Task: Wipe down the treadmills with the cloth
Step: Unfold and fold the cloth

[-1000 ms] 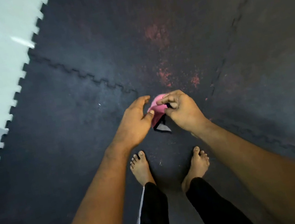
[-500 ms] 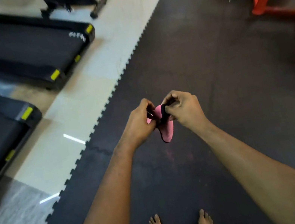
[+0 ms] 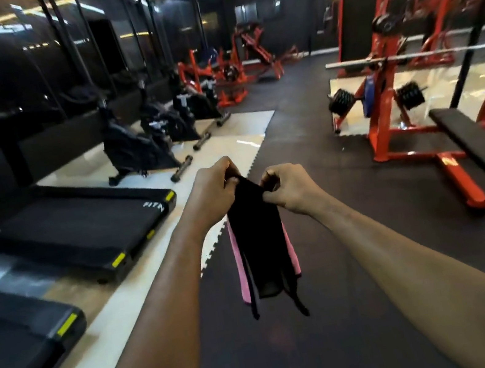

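Both the left hand (image 3: pixel 214 188) and the right hand (image 3: pixel 292 188) pinch the top edge of a black-and-pink cloth (image 3: pixel 260 245), seemingly a garment, hanging over dark matting beside two treadmills (image 3: pixel 80 225).

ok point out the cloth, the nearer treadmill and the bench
cloth (image 3: pixel 258 246), head view, middle of the hanging black panel
nearer treadmill (image 3: pixel 11 348), head view, its black belt
bench (image 3: pixel 483 141), head view, black pad top
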Available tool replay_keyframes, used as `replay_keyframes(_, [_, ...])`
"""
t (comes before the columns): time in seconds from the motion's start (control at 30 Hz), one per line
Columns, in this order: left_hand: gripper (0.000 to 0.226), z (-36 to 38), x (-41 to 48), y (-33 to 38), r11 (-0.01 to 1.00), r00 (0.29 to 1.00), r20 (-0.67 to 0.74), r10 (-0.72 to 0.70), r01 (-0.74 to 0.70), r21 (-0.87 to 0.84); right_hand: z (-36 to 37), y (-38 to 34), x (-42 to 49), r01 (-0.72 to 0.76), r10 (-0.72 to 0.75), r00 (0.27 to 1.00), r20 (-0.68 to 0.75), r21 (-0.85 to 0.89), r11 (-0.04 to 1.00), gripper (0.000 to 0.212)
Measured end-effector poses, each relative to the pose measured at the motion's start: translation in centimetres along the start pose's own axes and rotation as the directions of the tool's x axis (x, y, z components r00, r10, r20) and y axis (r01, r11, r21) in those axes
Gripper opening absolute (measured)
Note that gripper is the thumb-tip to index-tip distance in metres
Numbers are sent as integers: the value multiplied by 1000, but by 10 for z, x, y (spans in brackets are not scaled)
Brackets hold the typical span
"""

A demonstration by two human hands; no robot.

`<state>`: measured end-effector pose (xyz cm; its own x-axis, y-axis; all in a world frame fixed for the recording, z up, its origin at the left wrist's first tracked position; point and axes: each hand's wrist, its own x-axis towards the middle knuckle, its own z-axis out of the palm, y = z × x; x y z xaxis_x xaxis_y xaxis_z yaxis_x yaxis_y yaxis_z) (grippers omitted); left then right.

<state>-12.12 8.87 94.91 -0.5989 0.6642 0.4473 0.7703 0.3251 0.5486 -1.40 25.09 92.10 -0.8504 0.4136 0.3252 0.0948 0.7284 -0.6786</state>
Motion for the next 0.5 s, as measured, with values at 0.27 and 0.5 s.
replay_keyframes(0.27, [20,-53,20,-3,988,886,-437,-155,152,-42,-25,19,-7,-80,79,996,-43,-30,996,16])
replay_keyframes(0.5, [23,-74,-5,-27,928,787,-520,-333,371,-32,-45,40,-19,-231,237,967,-92,74,970,8])
